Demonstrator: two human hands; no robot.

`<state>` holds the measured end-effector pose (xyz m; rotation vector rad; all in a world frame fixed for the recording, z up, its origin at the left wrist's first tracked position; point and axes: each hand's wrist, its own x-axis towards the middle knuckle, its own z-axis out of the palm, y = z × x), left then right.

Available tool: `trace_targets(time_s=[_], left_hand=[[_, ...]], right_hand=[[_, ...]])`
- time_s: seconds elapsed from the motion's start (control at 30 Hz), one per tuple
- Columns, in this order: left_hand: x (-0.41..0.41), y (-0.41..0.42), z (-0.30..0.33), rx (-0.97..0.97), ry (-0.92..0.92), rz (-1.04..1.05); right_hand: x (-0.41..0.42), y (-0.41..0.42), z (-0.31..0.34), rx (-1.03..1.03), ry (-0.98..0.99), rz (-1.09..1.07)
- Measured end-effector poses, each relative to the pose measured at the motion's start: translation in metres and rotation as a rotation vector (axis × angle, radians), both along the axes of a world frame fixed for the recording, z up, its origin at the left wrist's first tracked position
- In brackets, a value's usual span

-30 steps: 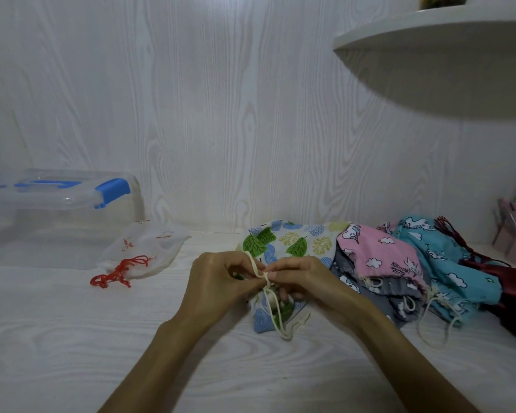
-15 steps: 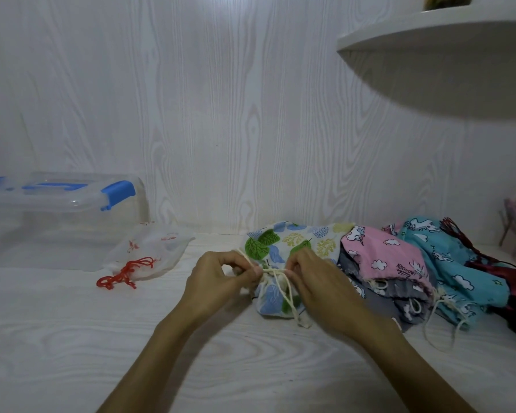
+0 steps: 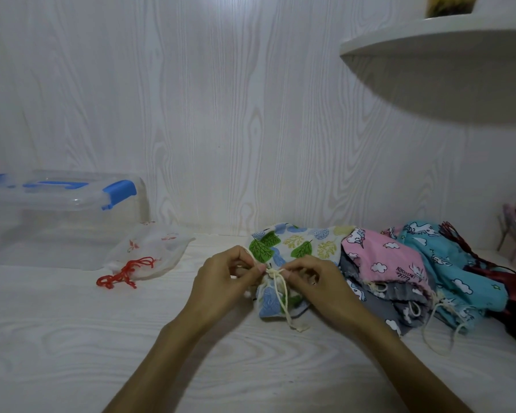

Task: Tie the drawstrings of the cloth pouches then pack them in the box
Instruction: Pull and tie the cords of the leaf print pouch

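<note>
On the table [image 3: 72,338], both hands' fingers [image 3: 258,268] pinch the leaf pouch's [image 3: 276,299] drawstring [image 3: 280,289], ends apparently trailing toward the person.

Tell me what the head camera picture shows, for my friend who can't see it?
Two hands, left hand and right hand, pinch a cream drawstring on a leaf-print pouch. More pouches lie right; a clear box stands left.

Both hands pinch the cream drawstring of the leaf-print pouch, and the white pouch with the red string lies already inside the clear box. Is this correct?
Not quite. In the head view the white pouch with the red string lies on the table, in front of the closed clear box, not inside. The rest holds: left hand and right hand pinch the cream drawstring of the leaf-print pouch.
</note>
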<state>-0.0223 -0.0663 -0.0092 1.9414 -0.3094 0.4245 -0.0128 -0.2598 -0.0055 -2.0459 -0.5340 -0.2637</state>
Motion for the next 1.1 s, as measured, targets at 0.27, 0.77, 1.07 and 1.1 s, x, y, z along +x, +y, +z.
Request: trace_targets(time_s=[0.27, 0.77, 1.07, 1.1], left_hand=[[-0.001, -0.005, -0.002, 0.037, -0.071, -0.015], [-0.003, -0.013, -0.007, 0.141, -0.015, -0.01], [0.004, 0.0, -0.001, 0.097, 0.003, 0.221], [0.006, 0.006, 0.0, 0.011, 0.007, 0.26]], right_hand=[[-0.002, 0.009, 0.012, 0.565, 0.463, 0.165], [-0.003, 0.006, 0.02, 0.517, 0.426, 0.113], [-0.005, -0.003, 0.022, -0.184, -0.08, -0.3], [-0.001, -0.004, 0.023, -0.076, 0.035, -0.219]])
